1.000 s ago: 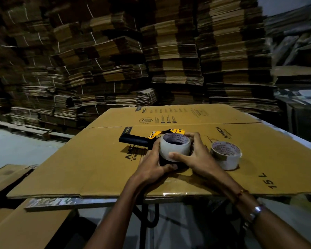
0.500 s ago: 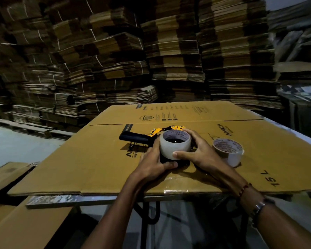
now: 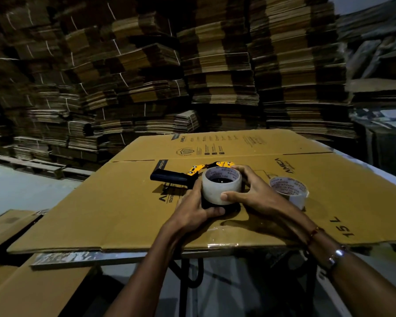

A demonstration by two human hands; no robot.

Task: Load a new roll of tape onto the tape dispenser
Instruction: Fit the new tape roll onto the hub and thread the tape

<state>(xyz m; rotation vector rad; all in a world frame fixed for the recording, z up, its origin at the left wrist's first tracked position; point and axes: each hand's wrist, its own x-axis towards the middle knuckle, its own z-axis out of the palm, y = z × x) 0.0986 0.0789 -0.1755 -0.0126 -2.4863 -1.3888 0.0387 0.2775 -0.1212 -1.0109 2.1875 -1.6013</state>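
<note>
Both hands point(image 3: 256, 195) gripping tape roll point(image 3: 221, 187), cardboard-covered table point(image 3: 114, 209)

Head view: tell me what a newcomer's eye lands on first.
Both hands meet mid-frame on a white tape roll seated on the black-and-yellow tape dispenser: the right hand curls round the roll, the left hand grips the dispenser's base. A second tape roll stands to the right on the flattened carton; bundled cardboard stacks tower behind.

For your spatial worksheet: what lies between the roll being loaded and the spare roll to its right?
In the head view, the right hand lies between them, gripping the roll; the spare roll sits just beyond it.
</note>
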